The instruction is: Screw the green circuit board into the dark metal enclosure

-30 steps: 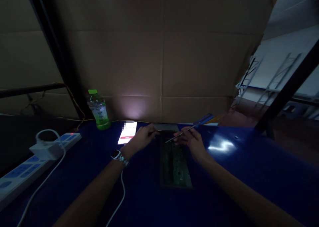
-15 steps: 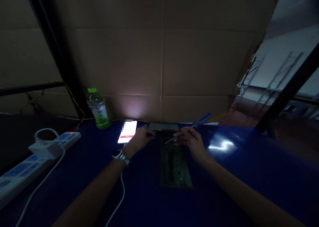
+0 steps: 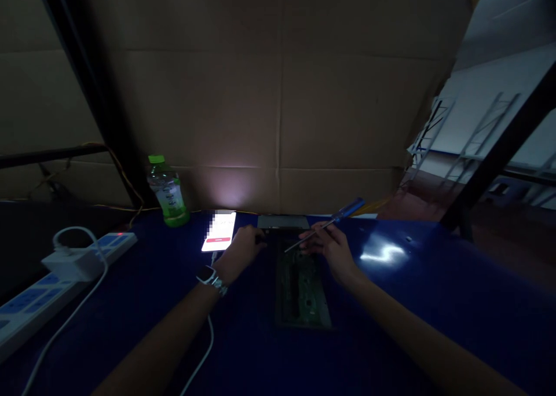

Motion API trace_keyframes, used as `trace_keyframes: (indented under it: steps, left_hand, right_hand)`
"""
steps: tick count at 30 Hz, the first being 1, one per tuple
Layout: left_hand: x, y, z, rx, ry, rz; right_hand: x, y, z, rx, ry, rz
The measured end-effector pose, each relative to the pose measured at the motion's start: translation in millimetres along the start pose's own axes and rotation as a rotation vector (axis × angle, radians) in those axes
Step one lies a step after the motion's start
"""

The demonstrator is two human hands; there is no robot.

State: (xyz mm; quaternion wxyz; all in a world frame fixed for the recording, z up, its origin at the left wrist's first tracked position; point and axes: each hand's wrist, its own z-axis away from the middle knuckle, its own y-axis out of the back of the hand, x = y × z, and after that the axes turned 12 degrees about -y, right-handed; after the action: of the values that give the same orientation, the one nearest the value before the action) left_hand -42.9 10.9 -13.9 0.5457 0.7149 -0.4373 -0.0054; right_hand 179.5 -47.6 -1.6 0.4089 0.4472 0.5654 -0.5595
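One blue-handled screwdriver (image 3: 345, 211) held in the right hand (image 3: 335, 250), slanting down leftward over the far end of a dim green circuit board (image 3: 310, 303) on the blue table (image 3: 412, 309). Left hand (image 3: 245, 248) half-curled between a lit smartphone (image 3: 220, 231) and a gray panel (image 3: 284, 222); cannot tell whether grasping anything.

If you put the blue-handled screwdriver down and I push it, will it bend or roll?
The blue-handled screwdriver probably won't bend: its straight shaft looks metallic. The handle seems rounded, so it might roll, and the shiny tabletop may be slippery.
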Motion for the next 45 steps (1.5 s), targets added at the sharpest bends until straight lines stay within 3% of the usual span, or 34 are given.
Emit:
trace_keyframes:
  steps: [6, 11, 16, 21, 24, 27, 32, 37, 45]
  left_hand:
    - [2.6, -8.6, -0.3, 0.043, -0.03, -0.063]
    - [0.2, -1.7, -1.7, 0.052, -0.035, -0.065]
    - [20.4, 8.0, -18.6, 0.041, -0.141, -0.037]
    - [55.6, -14.5, -42.9, -0.106, -0.312, 0.126]
    - [63.5, -32.6, -47.6, -0.14, -0.289, 0.131]
    - [59.6, -36.5, -43.7, -0.109, -0.229, 0.078]
    - [48.4, -16.0, -28.9, -0.071, -0.114, 0.004]
    - [50.8, -5.4, -20.8, 0.026, -0.256, 0.261]
    - [43.7, -22.1, -21.4, 0.099, -0.3, 0.366]
  right_hand:
    - [1.8, 1.8, -2.4, 0.005, -0.001, -0.017]
    - [-2.9, 5.9, -7.6, 0.033, 0.02, -0.022]
    - [-13.6, 12.9, -13.0, 0.063, 0.046, -0.038]
    - [-19.7, 18.8, -16.6, 0.117, 0.095, -0.011]
    - [-20.5, 19.8, -15.2, 0.125, 0.138, 0.05]
    - [-20.7, 18.1, -13.3, 0.105, 0.162, 0.109]
    - [-22.2, 8.0, -20.5, 0.041, 0.221, 0.286]
    - [-27.2, -11.6, -37.3, -0.035, 0.308, 0.51]
    - [-26.3, -21.3, -47.9, -0.067, 0.438, 0.74]
